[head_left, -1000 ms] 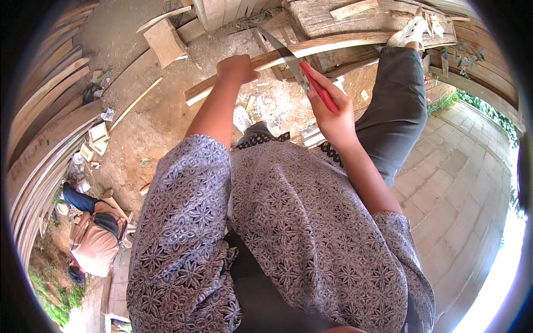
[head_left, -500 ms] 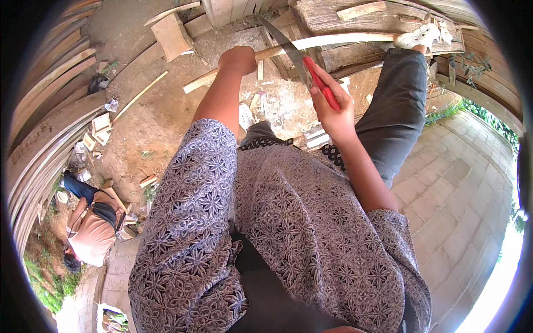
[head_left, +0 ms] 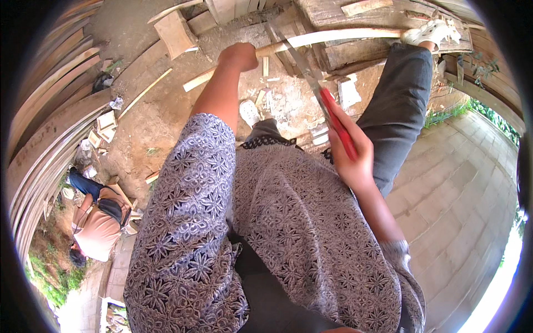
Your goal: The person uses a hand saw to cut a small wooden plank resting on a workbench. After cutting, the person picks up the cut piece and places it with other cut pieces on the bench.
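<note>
My right hand is closed round the red handle of a handsaw. Its blade points up and left and lies across a long, pale wooden strip. My left hand is closed on that strip, left of the blade. The strip's left end juts out beyond my left wrist. Its right end lies at my shoe, which rests on a thick weathered plank. From this angle my left fingertips are hidden.
A wooden block stands at the far left, with a thin stick on the dirt nearby. Stacked boards line the left side. Another person is at the lower left. Grey paving spreads to the right.
My right hand has drawn the saw back toward my body and slightly right, so less blade reaches past the strip. My left hand still holds the strip in nearly the same spot.
</note>
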{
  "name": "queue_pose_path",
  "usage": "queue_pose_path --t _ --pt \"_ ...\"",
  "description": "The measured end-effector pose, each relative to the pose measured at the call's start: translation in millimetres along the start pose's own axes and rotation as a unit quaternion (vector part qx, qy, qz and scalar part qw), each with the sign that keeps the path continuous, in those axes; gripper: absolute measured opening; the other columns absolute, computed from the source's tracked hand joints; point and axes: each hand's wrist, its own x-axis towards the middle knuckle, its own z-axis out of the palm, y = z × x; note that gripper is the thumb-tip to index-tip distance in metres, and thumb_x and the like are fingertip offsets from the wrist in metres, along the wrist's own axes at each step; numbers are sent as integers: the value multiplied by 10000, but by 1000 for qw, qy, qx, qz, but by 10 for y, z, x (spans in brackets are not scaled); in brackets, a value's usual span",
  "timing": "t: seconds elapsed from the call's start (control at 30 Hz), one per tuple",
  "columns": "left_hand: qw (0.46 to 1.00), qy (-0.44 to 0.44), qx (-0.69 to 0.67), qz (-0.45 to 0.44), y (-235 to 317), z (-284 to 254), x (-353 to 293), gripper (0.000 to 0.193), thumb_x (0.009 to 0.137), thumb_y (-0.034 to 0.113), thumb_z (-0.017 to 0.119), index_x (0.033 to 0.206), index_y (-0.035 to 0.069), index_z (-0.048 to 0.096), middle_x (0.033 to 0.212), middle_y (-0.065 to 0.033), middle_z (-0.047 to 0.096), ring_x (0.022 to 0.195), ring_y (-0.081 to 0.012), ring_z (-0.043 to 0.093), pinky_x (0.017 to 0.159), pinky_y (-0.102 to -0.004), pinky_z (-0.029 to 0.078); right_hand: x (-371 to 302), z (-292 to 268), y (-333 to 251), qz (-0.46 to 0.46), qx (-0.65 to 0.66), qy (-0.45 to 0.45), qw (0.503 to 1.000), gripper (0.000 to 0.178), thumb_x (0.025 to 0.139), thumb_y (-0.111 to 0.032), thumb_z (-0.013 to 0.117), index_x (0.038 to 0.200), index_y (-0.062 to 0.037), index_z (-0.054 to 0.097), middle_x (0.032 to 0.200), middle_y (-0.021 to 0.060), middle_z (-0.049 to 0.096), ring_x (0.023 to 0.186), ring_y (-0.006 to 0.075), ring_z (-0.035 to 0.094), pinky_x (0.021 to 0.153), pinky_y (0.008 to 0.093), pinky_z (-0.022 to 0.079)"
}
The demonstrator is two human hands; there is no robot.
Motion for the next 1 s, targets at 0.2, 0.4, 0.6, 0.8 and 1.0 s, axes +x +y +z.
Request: queue_pose_path --t 0.2,0.4,0.6,0.8,1.0 --pt "1000 14 19 3 122 27 -106 355 881 271 678 1202 135 744 1208 -142 735 1122 -346 703 964 -469 563 -136 -269 -97 11 51 25 998 454 980 61 534 1434 71 535 1465 228 581 1379 261 546 1160 350 381" --pt "999 43 14 7 115 53 -28 332 869 253 680 1173 147 760 1225 -152 728 1124 -353 703 954 -478 568 818 237 279 -21 7 65 998 401 972 -99 677 1366 -26 647 1265 172 722 1156 181 672 1005 297 492" --pt "977 203 8 71 126 298 -286 295 900 274 685 1116 74 678 1098 -170 743 1027 -370 725 852 -495 590 668 169 501 49 47 96 993 417 971 -103 678 1373 -3 635 1282 177 711 1153 166 671 998 290 500" --pt "987 149 -14 63 269 464 -483 260 963 204 559 1143 56 673 1090 -186 745 1032 -364 729 857 -490 589 499 263 217 14 -14 73 997 417 979 -70 649 1394 -29 629 1289 149 705 1167 159 656 1016 279 483" --pt "989 130 -33 62 181 545 -651 285 937 171 572 1172 77 703 1097 -180 744 1043 -374 721 891 -503 583 396 352 207 13 -40 57 998 435 950 -64 673 1380 -19 634 1270 197 711 1179 201 679 1006 300 498"
